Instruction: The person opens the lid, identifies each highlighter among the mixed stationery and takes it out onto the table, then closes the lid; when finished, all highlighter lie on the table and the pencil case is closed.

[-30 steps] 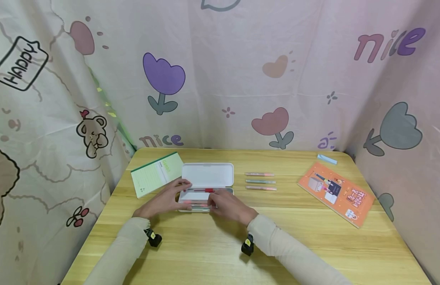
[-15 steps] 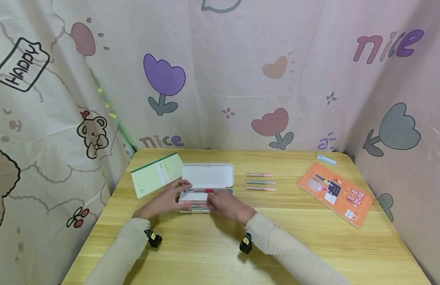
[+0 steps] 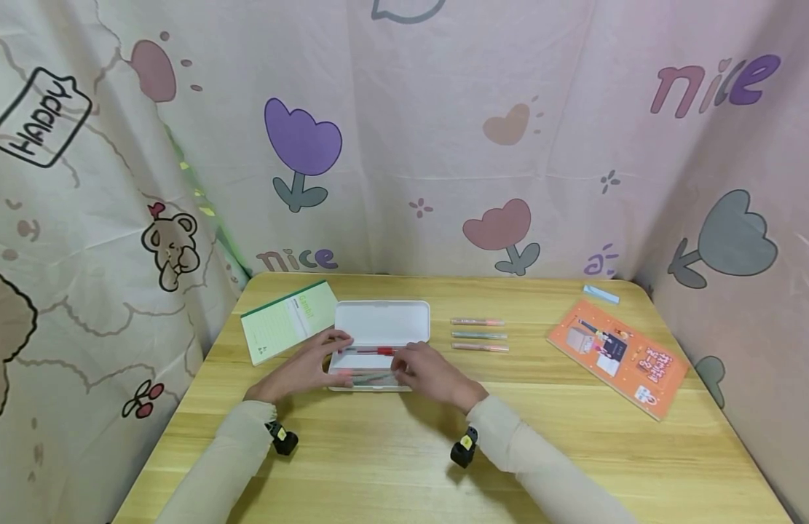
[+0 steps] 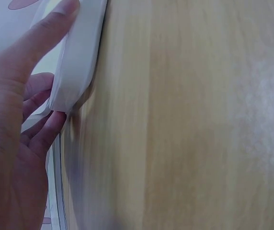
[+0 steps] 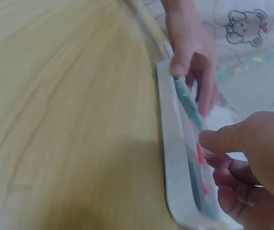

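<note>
A white pencil case [image 3: 381, 322] lies on the table with its lid tipped back. My left hand [image 3: 304, 365] grips the case's left end; in the left wrist view its thumb [image 4: 36, 40] lies along the top edge and its fingers bend round the corner. My right hand [image 3: 437, 375] pinches one end of a slim teal pen [image 5: 187, 98] between thumb and fingertips. That pen slants over the case's front compartment, its other end by the left thumb. A red-marked pen [image 3: 384, 351] lies near the hinge, and more pens in front are partly hidden.
Right of the case, three slim pens lie in a row, the middle one a greenish pen [image 3: 479, 335]. A green notebook [image 3: 289, 320] is at the back left. An orange booklet [image 3: 617, 356] and a small light-blue bar [image 3: 601, 293] are on the right.
The right hand has shifted slightly right and up, raising one end of the teal pen so that it now slants. The left hand stays on the case.
</note>
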`<state>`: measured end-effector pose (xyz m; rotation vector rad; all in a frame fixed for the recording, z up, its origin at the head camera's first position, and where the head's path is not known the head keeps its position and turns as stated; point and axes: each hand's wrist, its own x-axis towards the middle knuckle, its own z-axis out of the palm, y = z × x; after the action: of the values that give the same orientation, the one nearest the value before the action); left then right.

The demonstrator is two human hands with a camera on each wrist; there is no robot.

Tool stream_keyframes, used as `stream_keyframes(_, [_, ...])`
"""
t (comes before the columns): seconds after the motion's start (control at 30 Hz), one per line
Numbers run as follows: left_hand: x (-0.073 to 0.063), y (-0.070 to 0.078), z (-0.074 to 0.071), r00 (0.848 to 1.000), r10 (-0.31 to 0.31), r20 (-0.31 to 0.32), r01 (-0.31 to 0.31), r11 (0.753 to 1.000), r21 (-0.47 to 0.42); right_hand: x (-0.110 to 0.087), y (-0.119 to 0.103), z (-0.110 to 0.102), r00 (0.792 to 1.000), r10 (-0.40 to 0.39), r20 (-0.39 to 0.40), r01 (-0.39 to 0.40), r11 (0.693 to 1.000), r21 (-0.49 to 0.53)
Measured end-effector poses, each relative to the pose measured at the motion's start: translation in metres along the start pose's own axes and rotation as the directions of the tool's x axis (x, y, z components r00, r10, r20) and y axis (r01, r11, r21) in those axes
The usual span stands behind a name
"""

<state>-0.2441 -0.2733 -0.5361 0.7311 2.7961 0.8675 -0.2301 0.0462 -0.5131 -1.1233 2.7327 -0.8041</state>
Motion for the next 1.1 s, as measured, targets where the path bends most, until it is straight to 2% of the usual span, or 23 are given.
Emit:
stream_keyframes(0.23, [0.001, -0.001, 0.002, 1.0, -0.002, 0.0, 0.002, 1.0, 0.007, -0.031, 0.036, -0.02, 0.993, 0.026, -0.113, -0.018, 0.997, 0.07])
stream_keyframes(0.5, [0.0, 0.001, 0.001, 1.0, -0.014, -0.002, 0.014, 1.0, 0.007, -0.083, 0.087, -0.051, 0.959, 0.133, -0.251, -0.119, 0.99, 0.07])
stream_keyframes(0.77, [0.0, 0.002, 0.0, 1.0, -0.022, -0.002, 0.022, 1.0, 0.008, -0.128, 0.123, -0.057, 0.94, 0.226, -0.254, -0.22, 0.974, 0.055])
stream_keyframes(0.9, [0.0, 0.001, 0.001, 1.0, -0.025, 0.0, 0.025, 1.0, 0.006, -0.137, 0.133, -0.053, 0.936, 0.25, -0.248, -0.24, 0.968, 0.069])
stream_keyframes(1.1, [0.0, 0.0, 0.002, 1.0, -0.027, 0.004, 0.027, 1.0, 0.012, -0.139, 0.139, -0.05, 0.934, 0.266, -0.241, -0.252, 0.964, 0.087])
